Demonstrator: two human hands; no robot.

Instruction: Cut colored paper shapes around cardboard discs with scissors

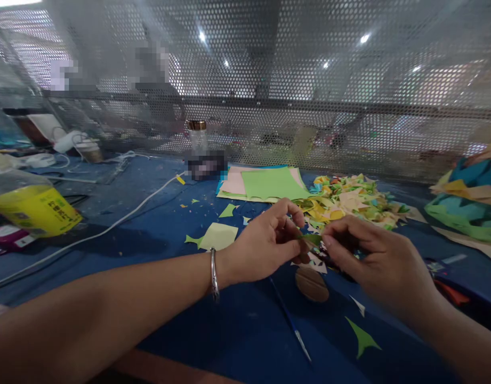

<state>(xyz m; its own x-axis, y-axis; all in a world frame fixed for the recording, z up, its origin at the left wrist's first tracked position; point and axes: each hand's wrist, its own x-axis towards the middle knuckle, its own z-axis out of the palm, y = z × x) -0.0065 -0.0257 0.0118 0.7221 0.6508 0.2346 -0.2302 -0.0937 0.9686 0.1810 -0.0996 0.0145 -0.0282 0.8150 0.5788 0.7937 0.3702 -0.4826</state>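
Observation:
My left hand [275, 242], with a silver bangle at the wrist, is closed on a small green paper piece [312, 239]. My right hand [369, 256] pinches the same piece from the other side, fingertips almost meeting the left ones. Fingers partly cover the paper, so its full shape is hidden. Below the hands lies a brown oval disc [311, 284] with a line across it. A thin blue stick with a silvery tip, like a fine brush [291, 320], rests beside the disc on the blue table [229, 341]. A green paper offcut [362, 338] lies under my right forearm.
Behind the hands are a stack of coloured paper sheets [269, 184] and a heap of paper scraps [353, 197]. Layered cut paper [469, 208] stands right. At left are a yellow-labelled container [37, 208] and a white cable [133, 210]. A perforated metal screen [269, 122] closes the back.

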